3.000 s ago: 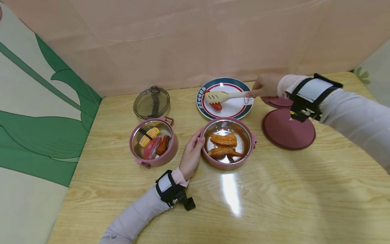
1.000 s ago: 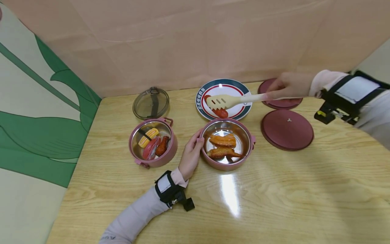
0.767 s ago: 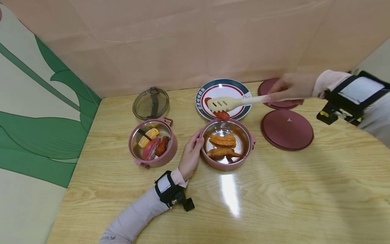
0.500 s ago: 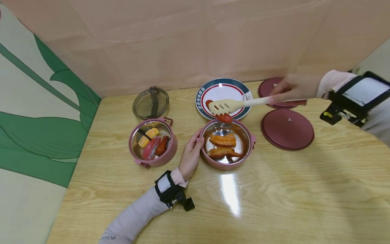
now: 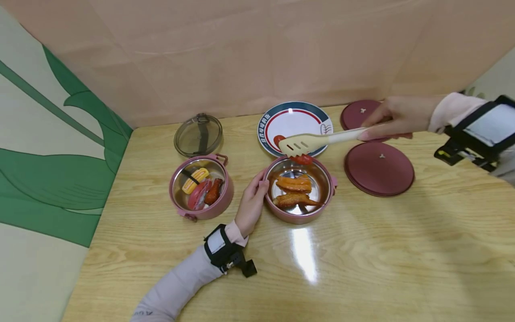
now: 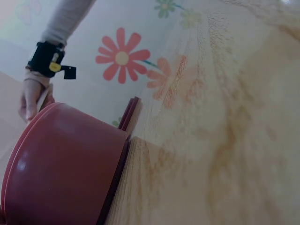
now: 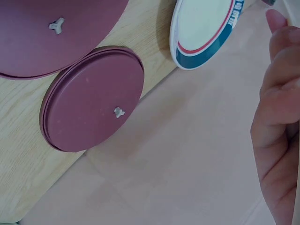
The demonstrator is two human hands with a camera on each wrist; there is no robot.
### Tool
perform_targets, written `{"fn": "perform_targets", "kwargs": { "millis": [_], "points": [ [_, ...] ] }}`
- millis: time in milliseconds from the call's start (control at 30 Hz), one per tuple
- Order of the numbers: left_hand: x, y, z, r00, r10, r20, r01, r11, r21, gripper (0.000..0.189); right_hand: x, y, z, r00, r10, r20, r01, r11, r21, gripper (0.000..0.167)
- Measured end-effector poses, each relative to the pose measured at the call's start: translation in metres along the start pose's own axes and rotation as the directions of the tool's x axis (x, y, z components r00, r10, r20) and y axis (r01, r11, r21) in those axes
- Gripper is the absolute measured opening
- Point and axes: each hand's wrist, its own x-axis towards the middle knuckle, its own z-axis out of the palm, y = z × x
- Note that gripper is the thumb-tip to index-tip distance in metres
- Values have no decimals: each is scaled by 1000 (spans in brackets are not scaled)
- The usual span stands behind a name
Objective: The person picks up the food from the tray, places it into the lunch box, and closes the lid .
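Observation:
In the head view my left hand (image 5: 250, 208) grips the left side of a round pink steel-lined lunch pot (image 5: 299, 219), thumb at its rim. Inside lie a glossy brown slab (image 5: 294, 183) and a chicken wing (image 5: 297, 200). My right hand (image 5: 396, 117) holds cream slotted food tongs (image 5: 307, 143) by the handle. Under their head a red food piece (image 5: 302, 159) sticks out, over the pot's far rim; most of it is hidden. The left wrist view shows the pot's outer wall (image 6: 70, 164); in the right wrist view, curled fingers (image 7: 281, 103) show at the right edge.
Behind the pot lies a white plate (image 5: 297, 117) with a blue rim. A smaller pink pot (image 5: 225, 205) with toy-like food stands left, a clear grey lid (image 5: 189, 136) behind it. Two maroon lids (image 5: 380, 167) lie at the right. A pink backdrop (image 5: 201, 67) rises behind the table.
The tongs and red piece have come forward and right from the plate to the pot's far rim. My right hand has moved right; my left hand stays on the pot.

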Motion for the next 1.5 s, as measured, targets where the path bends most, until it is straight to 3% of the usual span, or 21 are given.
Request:
{"fn": "perform_targets", "kwargs": {
  "millis": [133, 433, 567, 700, 867, 1033, 1100, 1300, 1500],
  "points": [
    [0, 0, -1, 1000, -10, 5, 10, 1000, 22, 46, -4, -2, 3, 1000, -14, -12, 15, 1000, 22, 24],
    [3, 0, -2, 1000, -14, 8, 14, 1000, 27, 45, -2, -15, -2, 988, 132, 84, -132, 991, -3, 29],
    [4, -1, -2, 1000, -14, 6, 14, 1000, 28, 44, -2, -19, -1, 997, 72, 29, -68, 989, -129, 26],
    [4, -2, -2, 1000, -7, 6, 7, 1000, 23, 44, -1, -25, 0, 998, -16, -65, -3, 958, -288, 24],
    [4, -3, -1, 1000, 4, 2, -4, 1000, 18, 44, 1, -40, -2, 998, -33, -54, 8, 914, -406, 28],
    [4, -3, -1, 1000, 4, 2, -4, 1000, 25, 45, 2, -57, -4, 988, -121, -100, 43, 820, -571, 24],
    [5, -3, 0, 1000, 0, 5, 0, 1000, 28, 45, 4, -62, -2, 988, -111, -107, 24, 795, -606, 24],
    [4, -4, 0, 1000, 12, 11, -12, 999, 33, 46, 8, -73, 8, 997, -24, -78, -29, 788, -615, 26],
    [4, -4, 1, 1000, 12, 8, -12, 1000, 26, 46, 9, -73, 8, 998, -17, -61, -24, 794, -608, 26]
  ]
}}
